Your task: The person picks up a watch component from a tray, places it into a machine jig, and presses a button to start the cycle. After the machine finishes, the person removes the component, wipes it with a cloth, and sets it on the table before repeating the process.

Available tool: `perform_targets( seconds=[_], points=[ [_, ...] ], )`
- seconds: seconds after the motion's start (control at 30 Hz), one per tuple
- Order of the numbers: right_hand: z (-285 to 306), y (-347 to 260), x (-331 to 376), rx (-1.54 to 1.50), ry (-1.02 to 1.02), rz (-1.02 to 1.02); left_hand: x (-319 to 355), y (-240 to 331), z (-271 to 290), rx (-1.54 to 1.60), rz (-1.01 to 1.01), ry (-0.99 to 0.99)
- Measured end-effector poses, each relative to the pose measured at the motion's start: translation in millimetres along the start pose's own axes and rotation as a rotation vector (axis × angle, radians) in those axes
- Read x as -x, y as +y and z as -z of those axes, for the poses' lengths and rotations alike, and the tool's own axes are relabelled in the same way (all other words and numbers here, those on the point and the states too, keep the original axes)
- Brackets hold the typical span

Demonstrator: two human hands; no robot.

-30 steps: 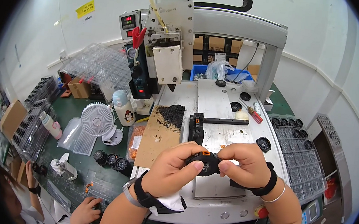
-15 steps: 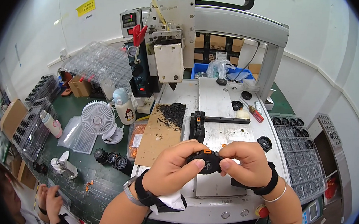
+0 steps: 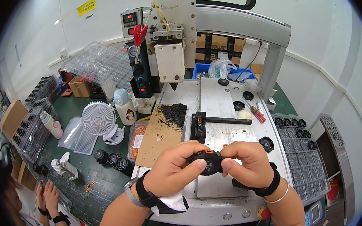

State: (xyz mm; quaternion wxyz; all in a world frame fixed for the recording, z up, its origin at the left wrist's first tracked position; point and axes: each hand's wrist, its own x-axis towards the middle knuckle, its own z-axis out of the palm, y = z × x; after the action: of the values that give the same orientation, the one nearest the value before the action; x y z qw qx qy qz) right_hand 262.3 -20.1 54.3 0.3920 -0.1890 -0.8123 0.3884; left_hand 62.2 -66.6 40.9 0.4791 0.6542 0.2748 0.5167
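Over the front of the machine's metal bed, I hold a round black plastic case between both hands. A small orange piece sits on its top edge. My left hand grips the left side, with the thumb flat on the face. At the right edge my right hand is closed in a pinch of thumb and forefinger against the case; the fingertips hide what they touch there. Just behind my hands stands a black fixture with an orange part, joined to a dark bar.
The machine's white head and pointed tip hang behind the fixture. Black scraps lie on cardboard. A red-handled screwdriver and black cases are to the right. A red button is near my right forearm. A co-worker's hands show lower left.
My hands keep their hold on the case, with only a slight shift of it. At lower left, the co-worker's head and hands have moved.
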Motion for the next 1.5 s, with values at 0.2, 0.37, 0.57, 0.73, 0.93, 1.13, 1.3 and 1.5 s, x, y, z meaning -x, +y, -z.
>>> perform_targets(
  seconds=[0.2,0.37,0.57,0.73,0.93,1.13,1.3,1.5],
  points=[
    [-10,7,-6,0.035,0.161,-0.291,-6,-20,-6,-0.411,-0.107,0.217],
    [-8,3,-5,0.371,0.078,0.049,-6,-27,-14,-0.439,-0.166,0.173],
    [-1,14,-6,0.225,-0.007,-0.191,-5,-25,-7,-0.335,-0.063,0.009],
    [11,18,-18,0.300,0.029,-0.112,-17,-29,19,-0.481,-0.002,0.226],
    [16,26,-52,0.576,-0.263,-0.164,-47,-54,36,-0.780,-0.110,0.383],
    [17,25,-58,0.517,-0.398,-0.256,-50,-57,32,-0.614,0.044,0.396],
    [22,24,-55,0.537,-0.391,-0.318,-56,-33,24,-0.009,0.036,0.505],
    [26,34,-86,0.584,-0.074,-0.170,-38,-30,45,-0.016,-0.186,0.649]
  ],
)
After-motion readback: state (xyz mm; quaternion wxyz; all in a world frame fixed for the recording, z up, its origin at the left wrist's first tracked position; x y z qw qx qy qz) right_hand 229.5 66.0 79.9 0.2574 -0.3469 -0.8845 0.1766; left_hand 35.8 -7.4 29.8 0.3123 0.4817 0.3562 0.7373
